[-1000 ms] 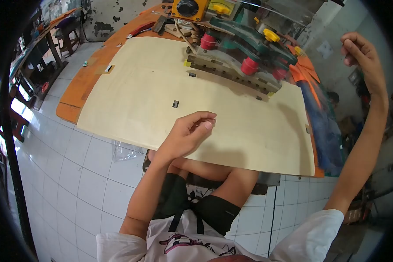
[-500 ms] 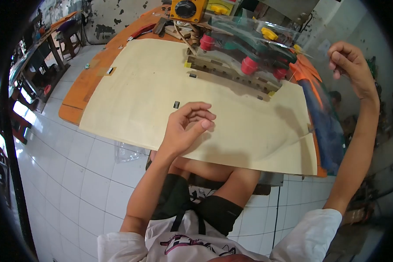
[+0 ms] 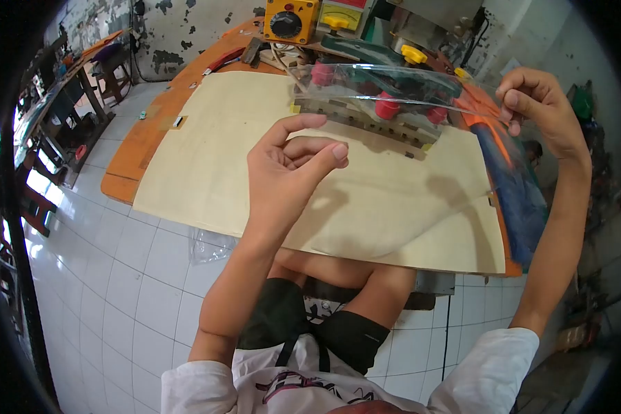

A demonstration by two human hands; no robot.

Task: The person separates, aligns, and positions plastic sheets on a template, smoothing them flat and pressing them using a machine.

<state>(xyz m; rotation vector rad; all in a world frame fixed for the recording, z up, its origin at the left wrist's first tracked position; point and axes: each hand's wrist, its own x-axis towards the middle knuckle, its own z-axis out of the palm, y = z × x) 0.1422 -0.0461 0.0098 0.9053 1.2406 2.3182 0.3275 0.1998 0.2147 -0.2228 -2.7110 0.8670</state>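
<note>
Up comes the left hand (image 3: 290, 155), while the right hand (image 3: 541, 114) comes in a bit, and the clear plastic sheet (image 3: 421, 83) comes down and over to the left. Now the sheet sits between the two hands, and its low part is above or on the big cream board (image 3: 214, 138); I can't tell if it touches.

Think of a clock in the middle of the view. At 8 o'clock, a clear plastic bag (image 3: 210, 245) is down low by the board, and I can't see anything in it. At 11, the left hand is half open, with bent fingers and the thumb apart, and it looks like it holds nothing. From 1 to 2, the sheet goes across in front of the green thing with red knobs (image 3: 386, 105). At 2, the right hand pinches the sheet's edge with its fingertips. At 3 is blue cloth (image 3: 504, 207) with see-through plastic on it
</note>
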